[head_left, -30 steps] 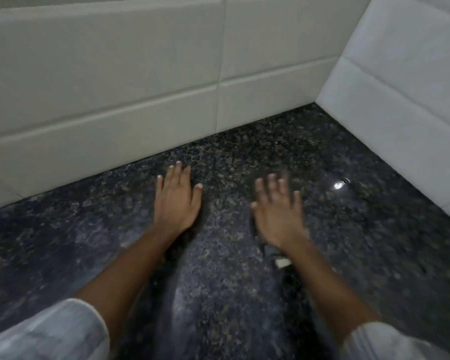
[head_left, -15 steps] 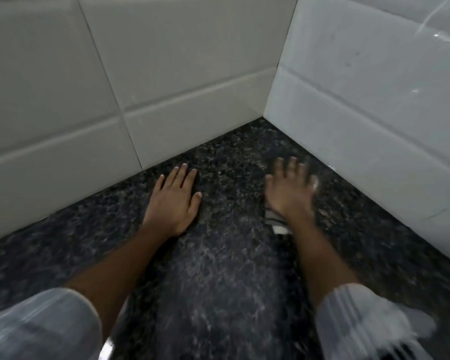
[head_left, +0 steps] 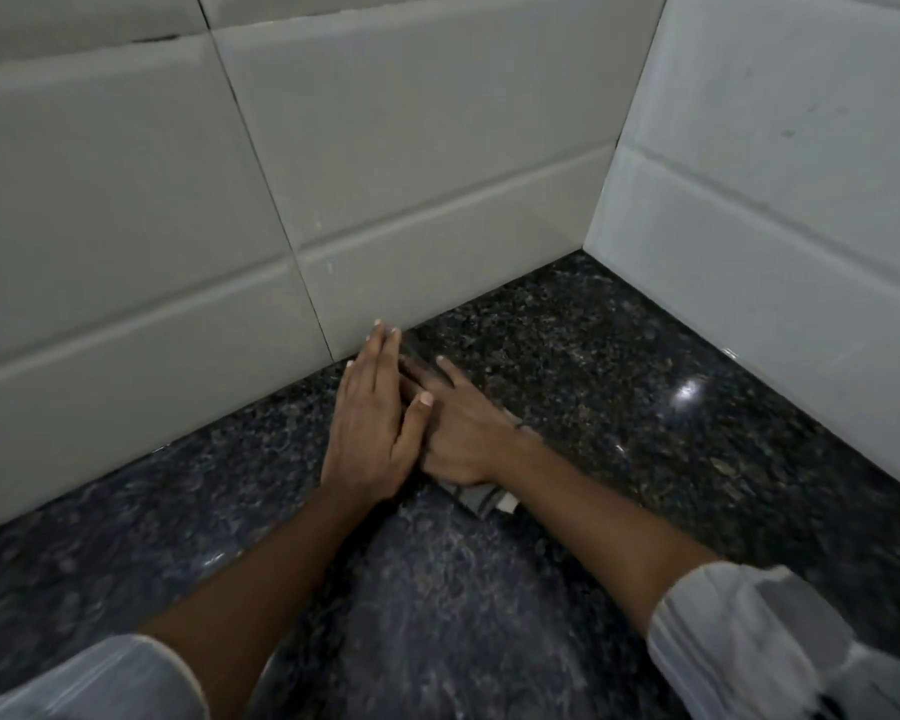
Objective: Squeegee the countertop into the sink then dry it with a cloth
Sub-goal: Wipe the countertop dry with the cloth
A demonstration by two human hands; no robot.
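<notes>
Mid-frame, both hands lie flat, fingers straight: the right hand (head_left: 461, 433) presses a grey cloth (head_left: 481, 498) onto the dark worktop (head_left: 619, 366), the left hand (head_left: 370, 433) partly overlapping it by the tiled wall (head_left: 178, 226).

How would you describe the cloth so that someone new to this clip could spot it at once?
Start at the dark speckled granite countertop, near where it meets the grey tiled wall. The right hand presses flat there, beside the left hand. The cloth is the grey striped fabric peeking from under the right palm, the only soft item on the stone.
</notes>
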